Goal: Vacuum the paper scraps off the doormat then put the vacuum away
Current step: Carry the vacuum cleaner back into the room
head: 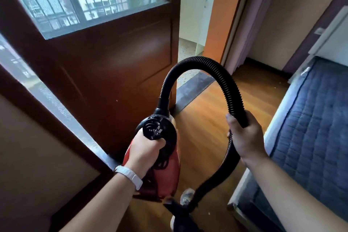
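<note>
**Head view.** The left hand (146, 149) grips the black handle of the red handheld vacuum (168, 170), its fingers curled fully round the handle. It carries the vacuum clear of the wooden floor (205, 118) with the hose end uppermost. A white wristband (130, 175) sits on that wrist.

The black corrugated hose (223, 80) rises from the top of the vacuum, arches over and comes down into the right hand (244, 137). That hand is closed round the hose, thumb on the near side, probably to keep the loose run from swinging. Below it the hose drops to a dark nozzle (176, 208), blurred, beside a shoe (186, 196).

A grey mat (195, 84), judged to be the doormat, lies at the threshold ahead, well apart from the nozzle. It sits between the brown glazed door (113, 66) and the orange door frame (218, 15). No paper scraps can be made out on it at this distance. A blue quilted mattress (310, 128) occupies the right side.

With both hands carrying and the nozzle off the mat, this looks like transport, not suction. Whether it is an approach or a putting-away cannot be told.
</note>
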`<act>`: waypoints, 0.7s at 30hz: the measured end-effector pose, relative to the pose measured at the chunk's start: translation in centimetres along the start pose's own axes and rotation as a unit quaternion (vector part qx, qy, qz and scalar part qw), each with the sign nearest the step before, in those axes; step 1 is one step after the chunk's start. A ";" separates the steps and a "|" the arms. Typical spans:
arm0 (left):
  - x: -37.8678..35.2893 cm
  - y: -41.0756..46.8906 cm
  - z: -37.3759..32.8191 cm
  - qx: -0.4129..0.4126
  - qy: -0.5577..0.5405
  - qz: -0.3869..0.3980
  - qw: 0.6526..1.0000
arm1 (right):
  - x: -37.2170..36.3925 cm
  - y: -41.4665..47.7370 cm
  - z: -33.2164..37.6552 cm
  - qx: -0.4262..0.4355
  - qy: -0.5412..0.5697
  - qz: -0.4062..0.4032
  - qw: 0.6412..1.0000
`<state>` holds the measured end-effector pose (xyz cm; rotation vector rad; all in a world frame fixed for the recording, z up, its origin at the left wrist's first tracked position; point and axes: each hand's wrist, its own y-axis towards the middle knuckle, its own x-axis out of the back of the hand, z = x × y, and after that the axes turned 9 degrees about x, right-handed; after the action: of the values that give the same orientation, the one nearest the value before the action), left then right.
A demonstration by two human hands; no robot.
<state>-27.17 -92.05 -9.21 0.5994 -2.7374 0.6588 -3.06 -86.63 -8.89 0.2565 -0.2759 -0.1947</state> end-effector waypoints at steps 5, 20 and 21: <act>-3.1 6.8 -3.7 0.027 -0.004 0.006 1.000 | -3.1 6.7 -3.9 -0.018 0.030 -0.017 0.999; -10.5 24.7 -17.5 -0.035 0.031 0.026 0.999 | -6.2 28.5 -6.1 0.023 0.009 -0.058 0.998; -11.3 26.0 -18.2 -0.039 0.032 0.036 0.998 | -6.2 29.7 -6.5 0.022 0.005 -0.064 0.998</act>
<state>-26.05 -58.41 -7.08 0.4579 -2.7218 0.5747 -2.43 -55.60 -8.24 0.3185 -0.2536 -0.3134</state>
